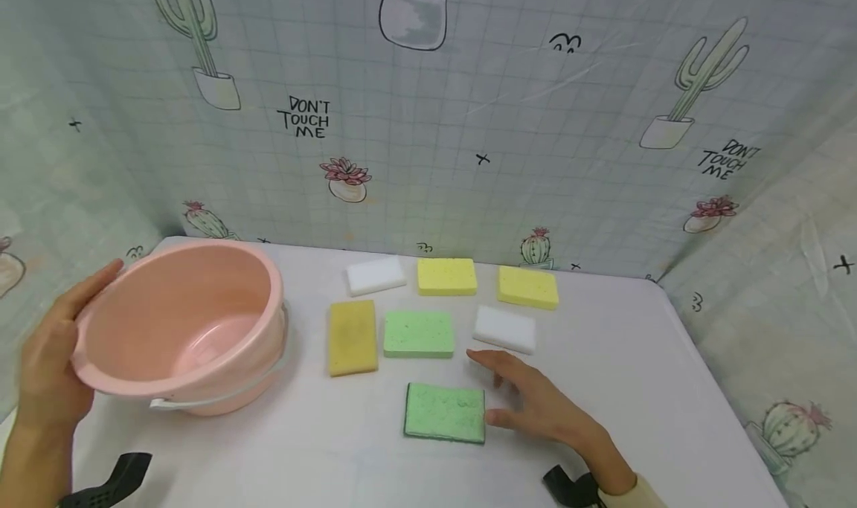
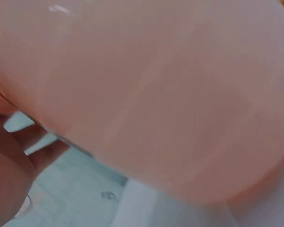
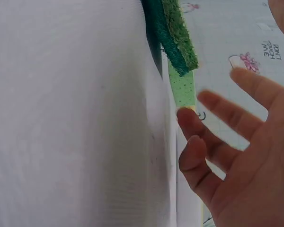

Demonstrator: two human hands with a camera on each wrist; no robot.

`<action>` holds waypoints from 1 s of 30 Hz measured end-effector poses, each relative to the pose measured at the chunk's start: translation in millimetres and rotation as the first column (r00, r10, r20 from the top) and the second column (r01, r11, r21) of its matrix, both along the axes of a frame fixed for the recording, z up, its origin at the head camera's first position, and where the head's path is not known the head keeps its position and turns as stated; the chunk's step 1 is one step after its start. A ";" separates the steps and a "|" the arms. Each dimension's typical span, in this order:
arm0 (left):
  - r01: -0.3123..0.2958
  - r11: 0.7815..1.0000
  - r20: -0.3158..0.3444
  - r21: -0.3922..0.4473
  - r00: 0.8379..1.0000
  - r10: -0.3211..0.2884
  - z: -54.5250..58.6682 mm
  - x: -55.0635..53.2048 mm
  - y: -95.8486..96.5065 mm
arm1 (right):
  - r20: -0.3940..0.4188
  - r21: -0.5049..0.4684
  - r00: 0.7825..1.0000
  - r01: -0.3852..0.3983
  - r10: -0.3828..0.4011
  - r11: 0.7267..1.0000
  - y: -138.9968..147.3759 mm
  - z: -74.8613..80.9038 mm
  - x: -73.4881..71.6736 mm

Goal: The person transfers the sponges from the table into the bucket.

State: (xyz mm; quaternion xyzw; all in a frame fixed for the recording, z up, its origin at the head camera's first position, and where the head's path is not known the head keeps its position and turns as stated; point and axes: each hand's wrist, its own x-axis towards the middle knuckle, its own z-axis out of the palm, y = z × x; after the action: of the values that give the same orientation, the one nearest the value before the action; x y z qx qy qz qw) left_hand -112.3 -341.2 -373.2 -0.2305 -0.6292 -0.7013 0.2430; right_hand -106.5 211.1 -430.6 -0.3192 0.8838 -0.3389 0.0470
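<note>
At the left of the head view, my left hand (image 1: 56, 352) holds the side of a pink bucket (image 1: 268, 329), its fingers along the rim. The bucket leans to the left, and a white handle (image 1: 221, 396) hangs across its front. Its pink wall fills most of the left wrist view. My right hand (image 1: 542, 404) hovers with spread fingers, its thumb right by the edge of a green scouring sponge (image 1: 445, 413). That sponge has a dark green underside. A plain light green sponge (image 1: 419, 335) and a white sponge (image 1: 505, 329) lie just beyond my right fingertips.
A mustard yellow sponge (image 1: 352, 338) lies upright-wise beside the bucket. Along the back of the white table (image 1: 602, 337) are another white sponge (image 1: 376, 276), a yellow sponge (image 1: 446, 277) and a second yellow sponge (image 1: 527, 288). Cactus-print cloth (image 1: 435, 121) hangs behind and at both sides.
</note>
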 end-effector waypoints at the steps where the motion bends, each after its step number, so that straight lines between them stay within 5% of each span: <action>1: 0.048 0.997 -0.013 0.054 0.999 -0.047 -4.5 -2.7 -1.5 | 0.017 -0.014 1.000 -0.009 0.009 1.000 0.1 -0.7 0.3; 2: 0.088 0.991 -0.020 0.098 0.996 -0.086 -8.6 -4.8 -2.2 | 0.033 -0.029 0.999 -0.021 0.022 0.999 0.0 -1.3 0.7; 4: 0.057 0.993 0.001 0.104 0.998 -0.057 -14.0 -6.2 -1.9 | 0.067 -0.067 0.996 -0.050 0.055 0.996 -0.1 -3.2 1.2; 11: 0.098 0.981 -0.032 0.166 0.995 -0.094 -19.2 -7.5 -3.8 | 0.108 -0.191 0.972 -0.185 0.208 0.964 -3.9 -17.1 -1.5; 22: 0.089 0.991 0.001 0.097 0.996 -0.089 -17.7 -6.7 -2.7 | 0.117 -0.182 0.972 -0.179 0.202 0.967 -6.0 -17.7 -1.2; 30: 0.141 0.986 -0.029 0.091 0.990 -0.139 -18.1 -8.3 0.8 | 0.115 -0.144 0.974 -0.179 0.196 0.973 -7.1 -18.4 -1.4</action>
State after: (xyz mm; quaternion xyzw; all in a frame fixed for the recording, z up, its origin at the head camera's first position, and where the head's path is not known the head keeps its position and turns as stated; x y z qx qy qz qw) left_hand -120.7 -340.5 -391.3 -0.2707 -0.5755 -0.7424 0.2105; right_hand -107.8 203.9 -449.1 -0.3812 0.8203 -0.4108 0.1143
